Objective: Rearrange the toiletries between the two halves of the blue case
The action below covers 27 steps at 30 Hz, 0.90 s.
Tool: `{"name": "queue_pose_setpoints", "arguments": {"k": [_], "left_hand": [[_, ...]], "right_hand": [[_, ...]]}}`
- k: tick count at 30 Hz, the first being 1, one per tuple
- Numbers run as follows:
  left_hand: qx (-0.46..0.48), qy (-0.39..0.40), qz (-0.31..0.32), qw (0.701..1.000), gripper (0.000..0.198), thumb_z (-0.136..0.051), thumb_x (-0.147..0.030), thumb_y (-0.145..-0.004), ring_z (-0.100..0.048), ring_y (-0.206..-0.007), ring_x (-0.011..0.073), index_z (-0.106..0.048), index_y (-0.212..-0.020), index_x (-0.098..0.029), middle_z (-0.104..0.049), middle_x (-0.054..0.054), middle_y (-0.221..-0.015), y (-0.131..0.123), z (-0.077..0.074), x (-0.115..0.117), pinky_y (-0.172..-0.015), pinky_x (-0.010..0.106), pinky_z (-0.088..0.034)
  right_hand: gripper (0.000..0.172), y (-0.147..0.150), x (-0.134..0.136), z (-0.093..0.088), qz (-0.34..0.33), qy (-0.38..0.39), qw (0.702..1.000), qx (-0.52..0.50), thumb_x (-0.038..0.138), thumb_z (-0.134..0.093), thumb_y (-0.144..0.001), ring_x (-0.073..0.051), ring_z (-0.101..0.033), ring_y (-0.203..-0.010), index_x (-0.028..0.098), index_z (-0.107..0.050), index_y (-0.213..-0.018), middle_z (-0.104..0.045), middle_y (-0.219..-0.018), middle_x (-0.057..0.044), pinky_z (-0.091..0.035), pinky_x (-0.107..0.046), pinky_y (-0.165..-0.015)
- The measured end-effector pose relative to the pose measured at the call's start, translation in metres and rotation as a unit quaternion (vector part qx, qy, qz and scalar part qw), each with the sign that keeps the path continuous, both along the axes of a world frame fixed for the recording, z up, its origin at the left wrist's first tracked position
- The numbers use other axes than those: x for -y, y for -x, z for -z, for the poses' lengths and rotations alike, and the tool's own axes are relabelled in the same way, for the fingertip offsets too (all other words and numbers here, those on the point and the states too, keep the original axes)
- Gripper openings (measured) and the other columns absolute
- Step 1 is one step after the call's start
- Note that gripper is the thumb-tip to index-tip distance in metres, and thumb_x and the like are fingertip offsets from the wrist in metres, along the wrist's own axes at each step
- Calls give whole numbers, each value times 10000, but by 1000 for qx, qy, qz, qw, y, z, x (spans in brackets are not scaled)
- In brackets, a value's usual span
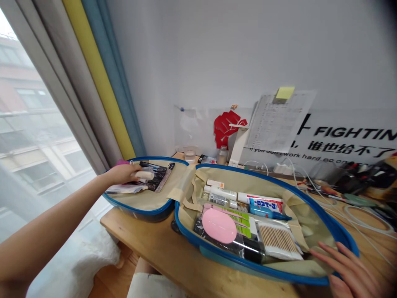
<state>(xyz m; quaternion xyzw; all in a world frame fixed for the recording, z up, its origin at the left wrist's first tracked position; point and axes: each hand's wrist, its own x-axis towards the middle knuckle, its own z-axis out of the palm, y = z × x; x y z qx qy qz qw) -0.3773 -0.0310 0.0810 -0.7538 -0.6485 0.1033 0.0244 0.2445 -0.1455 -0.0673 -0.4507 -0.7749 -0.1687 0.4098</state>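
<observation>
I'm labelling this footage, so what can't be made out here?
All in the head view:
Purple item: mostly hidden by the left hand.
Printed sheet: its text is too blurred to read.
Right hand: wrist cut off by the bottom edge.
Whatever lies under the pink oval: hidden by it.

Daylight fills the window (40,145) at nine o'clock, beside gray, yellow and blue curtains (97,82) at ten. A plain pale wall (223,49) stands at twelve. Wood flooring (119,277) shows at seven, below the wooden desk (145,240).

Left fingers (135,169) hold a white item (147,176) — right fingers (350,261) at a blue case (345,232).
</observation>
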Motion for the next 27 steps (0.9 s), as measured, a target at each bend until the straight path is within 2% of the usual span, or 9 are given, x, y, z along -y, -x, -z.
{"name": "queue_pose_setpoints", "arguments": {"k": [3, 6, 9, 14, 19, 27], "left_hand": [[59, -30, 47, 997, 437, -432, -504, -862, -593, -1032, 216, -556, -1170, -219, -636, 54, -1169, -42, -21, 6, -868, 276, -444], [180, -44, 141, 973, 467, -393, -532, -889, -581, -1042, 213, -548, -1174, -196, -626, 68, -1172, -99, -26, 7, -902, 276, -425], [232, -3, 193, 954, 428, -393, -485, -905, -603, -992, 203, -519, -1201, -203, -636, 64, -1151, -158, -15, 2, -856, 275, -443], [164, 73, 204, 962, 420, -447, -413, -901, -625, -974, 242, -481, -1254, -187, -656, 107, -1121, -229, 15, -17, -823, 315, -461], [152, 127, 226, 954, 384, -467, -317, -894, -620, -1014, 217, -492, -1252, -182, -651, 101, -1158, -260, 33, -29, -855, 296, -461], [167, 180, 236, 940, 376, -490, -227, -862, -595, -1056, 188, -518, -1234, -185, -635, 84, -1207, -260, 43, -31, -871, 263, -450]], "right_hand": [[317, 2, 1, -3, 0, -2, 1000, 7, 209, -434, -852, -361, -463, -1262, 249, -576, -1133, -612, -1150, -124, -403, -587, -963], [319, 6, 2, -8, 2, -6, 1000, 10, 214, -437, -856, -357, -480, -1243, 261, -573, -1140, -618, -1146, -117, -422, -576, -933], [314, 10, 5, -12, 8, 5, 1000, 0, 223, -435, -862, -357, -479, -1247, 274, -577, -1138, -623, -1143, -115, -434, -572, -912], [286, 14, 10, -15, 24, 17, 999, -12, 254, -416, -884, -332, -494, -1241, 255, -611, -1093, -637, -1133, -112, -461, -531, -897], [300, 16, 12, -16, 30, 27, 999, -20, 325, -410, -901, -318, -483, -1258, 218, -640, -1061, -642, -1148, -102, -449, -512, -947], [283, 15, 13, -14, 23, 30, 999, -18, 292, -410, -906, -308, -454, -1283, 218, -610, -1092, -618, -1178, -97, -425, -499, -969]]}}
